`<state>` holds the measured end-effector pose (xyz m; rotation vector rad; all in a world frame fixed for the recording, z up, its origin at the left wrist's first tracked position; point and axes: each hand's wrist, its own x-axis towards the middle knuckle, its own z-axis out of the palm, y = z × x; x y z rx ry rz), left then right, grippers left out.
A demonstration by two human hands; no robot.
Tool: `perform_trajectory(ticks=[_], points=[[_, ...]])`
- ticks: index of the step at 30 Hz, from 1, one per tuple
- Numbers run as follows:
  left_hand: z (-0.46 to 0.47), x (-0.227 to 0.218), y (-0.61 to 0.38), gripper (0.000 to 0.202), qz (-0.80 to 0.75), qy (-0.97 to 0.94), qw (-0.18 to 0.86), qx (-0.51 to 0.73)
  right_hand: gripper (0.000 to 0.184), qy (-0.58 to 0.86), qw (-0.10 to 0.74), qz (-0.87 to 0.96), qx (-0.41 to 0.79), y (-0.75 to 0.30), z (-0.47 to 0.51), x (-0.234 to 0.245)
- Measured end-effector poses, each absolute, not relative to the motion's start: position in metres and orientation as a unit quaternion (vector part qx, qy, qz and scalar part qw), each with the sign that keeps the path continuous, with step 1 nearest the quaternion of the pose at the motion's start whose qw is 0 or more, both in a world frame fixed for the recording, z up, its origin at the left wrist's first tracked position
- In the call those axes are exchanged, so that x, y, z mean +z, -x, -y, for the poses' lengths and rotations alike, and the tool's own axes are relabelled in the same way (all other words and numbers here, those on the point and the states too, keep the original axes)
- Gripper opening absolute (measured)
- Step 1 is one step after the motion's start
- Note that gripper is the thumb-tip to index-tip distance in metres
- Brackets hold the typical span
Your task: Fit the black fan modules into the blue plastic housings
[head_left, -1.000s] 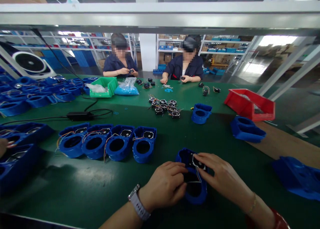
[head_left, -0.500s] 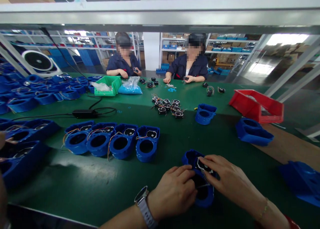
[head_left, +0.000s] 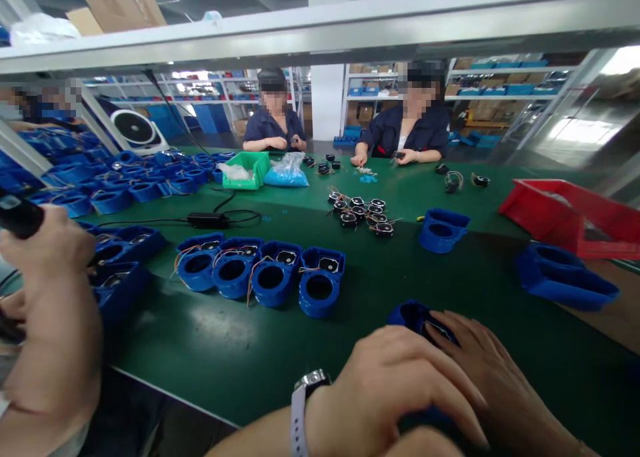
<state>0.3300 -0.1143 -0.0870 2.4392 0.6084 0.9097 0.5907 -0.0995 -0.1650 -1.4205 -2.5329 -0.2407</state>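
A blue plastic housing with a round opening lies on the green table, mostly covered by my hands. A small black motor sits in its upper end, partly hidden under fingers. My right hand grips the housing from the right, its fingers over the motor. Across the lower part reaches my left hand, a watch on its wrist. Its fingers curl inward, and what is between them is hidden. Left of my hands stand several similar housings in a row, with motors and wires in them.
Several loose motors lie in the middle. Right of them are a blue housing, a red bin and another blue part. A co-worker's arm holds a black tool at left. Two people sit opposite, behind a green bin.
The view has turned left, so the table has shifted right. My left hand has moved nearer and over the housing's lower part. A co-worker's arm with a black tool has come into view.
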Motion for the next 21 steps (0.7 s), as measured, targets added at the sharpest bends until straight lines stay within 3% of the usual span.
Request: perform_trajectory(ticks=[2, 4, 7, 11, 17, 21], points=[[0.123, -0.074, -0.297, 0.091, -0.212, -0.910, 0.222, 0.279, 0.043, 0.491, 0.127, 0.858, -0.075, -0.587, 0.092, -0.170], [0.116, -0.059, -0.240, 0.094, -0.256, -0.908, 0.200, 0.263, 0.045, 0.490, 0.135, 0.859, -0.049, -0.580, 0.080, -0.173], [0.077, -0.029, -0.130, 0.065, -0.365, -0.892, 0.113, 0.242, 0.047, 0.484, 0.140, 0.864, -0.002, -0.564, 0.054, -0.172], [0.029, -0.005, -0.030, 0.071, -0.419, -0.861, 0.021, 0.288, 0.046, 0.456, 0.156, 0.876, 0.031, -0.538, 0.021, -0.167], [0.026, -0.007, -0.017, 0.081, -0.459, -0.786, 0.023, 0.413, 0.042, 0.411, 0.185, 0.890, 0.069, -0.508, -0.005, -0.166], [0.057, -0.012, -0.063, 0.062, -0.464, -0.799, 0.029, 0.382, 0.045, 0.404, 0.193, 0.889, 0.091, -0.496, -0.008, -0.170]])
